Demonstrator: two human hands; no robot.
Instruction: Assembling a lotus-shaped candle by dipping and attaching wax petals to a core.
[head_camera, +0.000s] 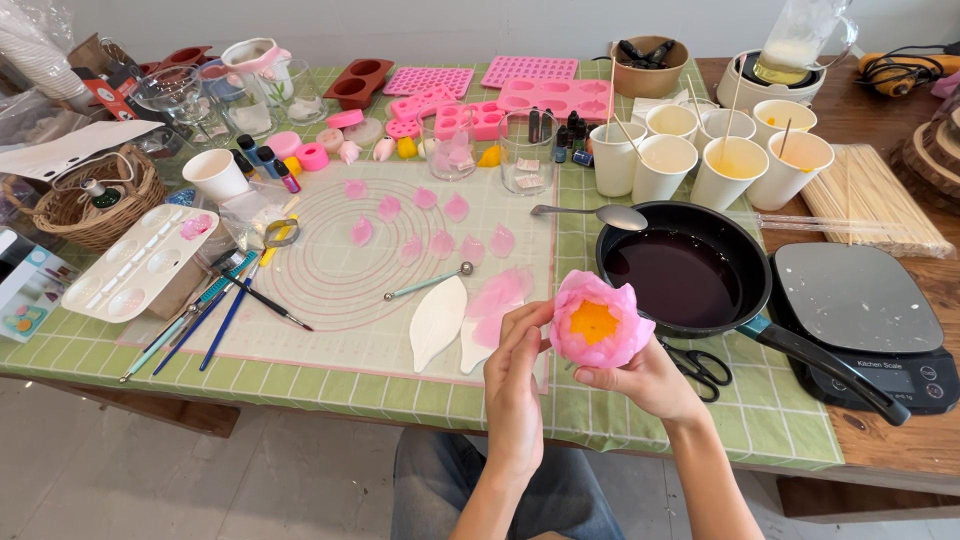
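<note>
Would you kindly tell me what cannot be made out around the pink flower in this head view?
- Pink flower: its underside is hidden by the right hand.
- Left hand: fingertip contact is hidden behind petals.
- Scissors: partly hidden under the frying pan.
- Kitchen scale: display too small.

Wooden table (green checked cloth)

Pink wax flower with yellow centre between both hands, left hand and right hand, above the table's near edge
</note>
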